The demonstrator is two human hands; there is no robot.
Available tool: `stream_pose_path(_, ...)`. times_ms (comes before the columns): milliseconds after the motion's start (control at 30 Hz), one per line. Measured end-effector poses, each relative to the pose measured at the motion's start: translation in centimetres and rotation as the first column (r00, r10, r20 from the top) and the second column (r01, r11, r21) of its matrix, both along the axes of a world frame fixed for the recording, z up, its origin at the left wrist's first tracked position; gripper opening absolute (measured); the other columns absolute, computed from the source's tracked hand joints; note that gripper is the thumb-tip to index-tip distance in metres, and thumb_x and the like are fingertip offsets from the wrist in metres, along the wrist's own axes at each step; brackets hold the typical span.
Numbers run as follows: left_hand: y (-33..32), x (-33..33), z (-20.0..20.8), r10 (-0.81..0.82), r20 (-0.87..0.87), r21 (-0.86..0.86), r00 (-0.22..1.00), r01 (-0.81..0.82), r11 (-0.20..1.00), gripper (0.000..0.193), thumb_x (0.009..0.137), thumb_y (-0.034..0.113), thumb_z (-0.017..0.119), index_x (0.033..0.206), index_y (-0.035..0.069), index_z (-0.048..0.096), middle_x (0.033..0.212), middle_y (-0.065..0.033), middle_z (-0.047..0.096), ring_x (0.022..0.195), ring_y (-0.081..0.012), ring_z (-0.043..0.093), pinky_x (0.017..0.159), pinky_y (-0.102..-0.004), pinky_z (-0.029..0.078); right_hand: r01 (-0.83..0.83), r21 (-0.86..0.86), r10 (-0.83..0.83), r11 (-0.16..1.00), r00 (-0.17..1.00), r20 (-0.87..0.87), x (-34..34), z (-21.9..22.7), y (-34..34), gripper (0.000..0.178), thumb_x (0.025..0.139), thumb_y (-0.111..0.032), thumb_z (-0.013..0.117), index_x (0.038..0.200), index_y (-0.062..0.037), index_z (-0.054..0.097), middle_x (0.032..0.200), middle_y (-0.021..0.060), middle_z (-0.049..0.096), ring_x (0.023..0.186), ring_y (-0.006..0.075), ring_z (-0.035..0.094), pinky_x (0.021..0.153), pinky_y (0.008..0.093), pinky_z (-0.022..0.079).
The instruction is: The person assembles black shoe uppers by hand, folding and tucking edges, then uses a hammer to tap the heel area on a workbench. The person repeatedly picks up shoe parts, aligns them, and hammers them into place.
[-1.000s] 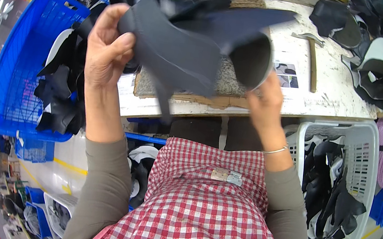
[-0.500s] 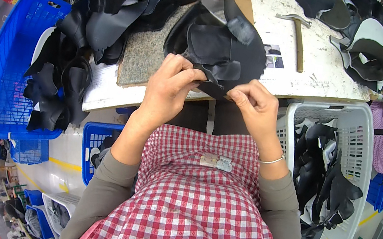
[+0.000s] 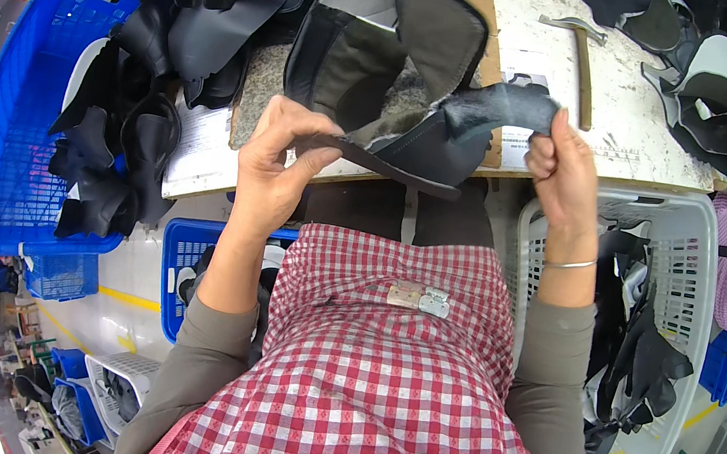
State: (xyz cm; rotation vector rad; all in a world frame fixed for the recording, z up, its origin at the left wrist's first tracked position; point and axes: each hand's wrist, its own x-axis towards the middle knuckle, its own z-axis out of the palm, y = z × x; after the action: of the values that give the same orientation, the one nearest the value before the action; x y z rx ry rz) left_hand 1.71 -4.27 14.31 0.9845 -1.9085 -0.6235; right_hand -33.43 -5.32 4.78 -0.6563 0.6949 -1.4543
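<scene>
A black leather boot upper (image 3: 334, 49) lies partly on the table, its brownish-grey lining facing up. My left hand (image 3: 277, 155) is closed in a pinch on its near left edge, just past the table's front edge. My right hand (image 3: 566, 174) grips the end of a curved dark flap (image 3: 498, 110) of the same upper and holds it raised to the right. Between my hands the near edge of the upper bows down and overhangs the table edge.
A hammer (image 3: 584, 72) lies on the white table (image 3: 619, 164) at the right. Black leather pieces pile up at the table's left (image 3: 211, 19) and far right (image 3: 716, 103). A blue crate (image 3: 27, 113) stands left, a white basket (image 3: 695, 283) right, both holding black pieces.
The boot upper has been opened out, so its lining now shows. My right hand has moved right and up with the flap; my left hand has shifted left along the edge.
</scene>
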Motion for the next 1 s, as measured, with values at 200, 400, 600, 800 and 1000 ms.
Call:
stream_pose_path(200,0.1,-0.5,0.8,-0.079,-0.256,0.106,0.963,0.109,0.988,0.03,0.076,-0.013,0.075,0.101,0.002,0.068,0.103,-0.0064,0.057,0.098,-0.0161,0.058,0.083,-0.0257,0.049,-0.296,0.102,0.313,0.95,0.895,-0.317,5.8,-0.7,5.5,0.056,0.108,-0.048,0.054,0.13,0.0023,0.065,0.11,0.0098,0.073,0.073,0.0071,0.051,0.063,0.0219,0.041)
stream_pose_path(400,0.9,-1.9,2.0,-0.067,0.194,-0.187,0.979,0.104,0.977,0.035,0.064,-0.016,0.07,0.092,0.003,0.061,0.099,-0.0101,0.06,0.095,-0.0285,0.06,0.084,-0.0373,0.05,-0.229,0.107,0.166,0.968,0.895,0.413,10.0,-0.5,7.0,0.053,0.109,-0.052,0.051,0.12,-0.0009,0.064,0.093,0.0075,0.067,0.077,0.0096,0.052,0.07,0.0225,0.047)
stream_pose_path(600,1.2,-2.1,2.0,-0.072,0.307,-0.257,0.949,0.156,0.954,0.031,0.061,-0.017,0.059,0.085,0.002,0.061,0.091,-0.0109,0.062,0.091,-0.0307,0.06,0.079,-0.0374,0.049,-0.154,0.212,0.093,0.965,0.957,0.274,8.9,0.3,5.0,0.043,0.109,-0.046,0.054,0.1,-0.0065,0.068,0.074,-0.0036,0.057,0.057,0.0051,0.041,0.052,0.0187,0.031)
stream_pose_path(800,1.2,-2.5,2.6,-0.073,0.243,-0.335,0.967,0.154,0.929,0.035,0.058,-0.019,0.055,0.085,0.001,0.062,0.091,-0.0112,0.062,0.09,-0.0311,0.061,0.078,-0.0373,0.05,0.026,-0.236,0.09,0.971,0.879,0.468,7.2,4.6,3.6,0.03,0.111,-0.021,0.051,0.131,-0.0048,0.065,0.127,0.0108,0.072,0.067,0.0056,0.043,0.059,0.0204,0.037)
stream_pose_path(1000,0.8,-3.3,2.8,-0.096,0.221,-0.345,0.971,0.17,0.923,0.035,0.058,-0.019,0.059,0.086,0.001,0.063,0.09,-0.0113,0.062,0.089,-0.0308,0.061,0.077,-0.038,0.05,-0.367,-0.702,-0.668,0.61,0.238,-0.705,8.5,7.8,2.7,0.063,0.076,-0.002,0.081,0.135,-0.0077,0.06,0.123,0.0134,0.07,0.106,0.0315,0.071,0.087,0.0394,0.059)
